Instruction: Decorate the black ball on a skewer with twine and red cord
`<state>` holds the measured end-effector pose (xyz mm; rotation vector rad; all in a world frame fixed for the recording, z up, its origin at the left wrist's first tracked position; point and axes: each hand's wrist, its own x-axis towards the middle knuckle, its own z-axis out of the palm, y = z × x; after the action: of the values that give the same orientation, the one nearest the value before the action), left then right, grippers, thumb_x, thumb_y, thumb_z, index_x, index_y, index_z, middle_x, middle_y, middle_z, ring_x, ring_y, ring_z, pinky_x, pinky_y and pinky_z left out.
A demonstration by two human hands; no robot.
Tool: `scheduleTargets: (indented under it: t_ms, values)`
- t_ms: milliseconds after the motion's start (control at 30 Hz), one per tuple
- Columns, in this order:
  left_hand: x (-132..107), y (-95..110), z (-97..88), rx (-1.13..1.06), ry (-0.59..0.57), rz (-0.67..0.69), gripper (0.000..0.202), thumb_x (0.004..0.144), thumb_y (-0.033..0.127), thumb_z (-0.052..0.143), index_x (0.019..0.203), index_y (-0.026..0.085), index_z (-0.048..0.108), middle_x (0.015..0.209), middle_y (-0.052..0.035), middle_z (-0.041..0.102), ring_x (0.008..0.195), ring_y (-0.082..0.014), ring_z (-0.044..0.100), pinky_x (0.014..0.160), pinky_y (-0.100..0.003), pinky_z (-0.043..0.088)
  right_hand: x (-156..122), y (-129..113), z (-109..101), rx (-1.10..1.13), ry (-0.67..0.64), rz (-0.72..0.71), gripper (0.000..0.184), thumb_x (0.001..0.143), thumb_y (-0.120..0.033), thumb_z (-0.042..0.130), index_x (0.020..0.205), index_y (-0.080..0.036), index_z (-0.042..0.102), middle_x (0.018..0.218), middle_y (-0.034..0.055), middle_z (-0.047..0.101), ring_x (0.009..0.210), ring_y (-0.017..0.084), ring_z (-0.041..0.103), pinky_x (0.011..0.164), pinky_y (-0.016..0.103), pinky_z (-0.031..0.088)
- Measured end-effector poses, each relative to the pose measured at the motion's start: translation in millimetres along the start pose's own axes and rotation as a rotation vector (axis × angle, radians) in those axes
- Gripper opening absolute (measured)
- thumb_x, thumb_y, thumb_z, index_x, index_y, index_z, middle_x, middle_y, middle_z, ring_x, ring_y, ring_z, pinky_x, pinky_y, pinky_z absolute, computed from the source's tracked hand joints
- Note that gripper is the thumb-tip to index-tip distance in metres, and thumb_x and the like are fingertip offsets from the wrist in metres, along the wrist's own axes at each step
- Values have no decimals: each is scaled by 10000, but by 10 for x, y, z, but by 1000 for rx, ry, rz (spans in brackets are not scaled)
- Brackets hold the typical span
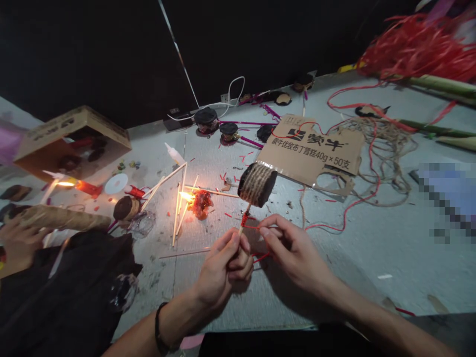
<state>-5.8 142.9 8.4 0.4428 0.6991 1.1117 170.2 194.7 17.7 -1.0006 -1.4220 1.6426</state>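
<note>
My left hand (223, 265) grips a thin wooden stick (242, 225) topped by a dark disc wrapped in jute twine (257, 184). Red cord (246, 219) is wound around the stick just below the disc. My right hand (293, 243) pinches that red cord close to the stick, and a loose end trails below my fingers. At the far left, a co-worker's hand (18, 243) holds a twine-wrapped roll (61, 217).
A small flame (187, 197) burns among scattered wooden sticks (178, 208) beside charred red scraps. Nearby lie a printed cardboard sheet (308, 148), tangled twine (386, 158), several dark discs on purple sticks, a glue bottle (174, 153), a cardboard box (72, 144), and red raffia (420, 49).
</note>
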Motion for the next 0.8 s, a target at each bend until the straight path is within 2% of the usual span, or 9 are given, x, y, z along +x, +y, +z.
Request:
scheduleTargets:
  t_ms: [133,300,467,533,667,800]
  values:
    - [-7,-23,-4,42,93,-10,365,1069,501,676,903,179,632,619,109,240,488,-77,192,469,-186,308,-5,25,2,-10,27,17,245,1089,-452,587,990,-230,618,767,-8,638,656,154,570,619,279,470]
    - [-29,22,-5,20,77,-27,404,1037,504,686,830,162,624,569,129,203,448,-55,124,454,-186,314,-13,53,3,-56,27,8,204,1084,-423,604,1019,-232,633,854,34,711,782,190,672,722,312,539]
    - [-44,25,-5,9,55,5,259,1044,412,716,963,198,595,553,149,248,400,-41,90,402,-150,207,-13,77,5,-31,16,15,200,1088,-421,598,1028,-233,626,889,44,725,834,200,696,768,324,556]
    - [-47,13,-5,16,56,14,237,1057,381,715,987,227,549,553,157,261,389,-42,85,395,-143,198,-13,84,3,-51,35,5,198,1078,-413,613,1000,-231,623,879,38,706,814,192,672,749,315,539]
    - [-39,12,0,34,82,49,269,1071,359,699,951,240,490,570,150,275,413,-49,106,415,-140,243,-21,68,4,-41,12,27,247,1108,-433,573,975,-230,617,759,-18,586,664,151,528,608,277,435]
    - [-3,18,14,41,78,68,285,1099,341,649,911,237,463,579,136,276,436,-64,138,440,-150,291,-34,53,17,22,-6,51,261,1106,-455,588,968,-234,604,731,-41,529,633,140,463,567,262,383]
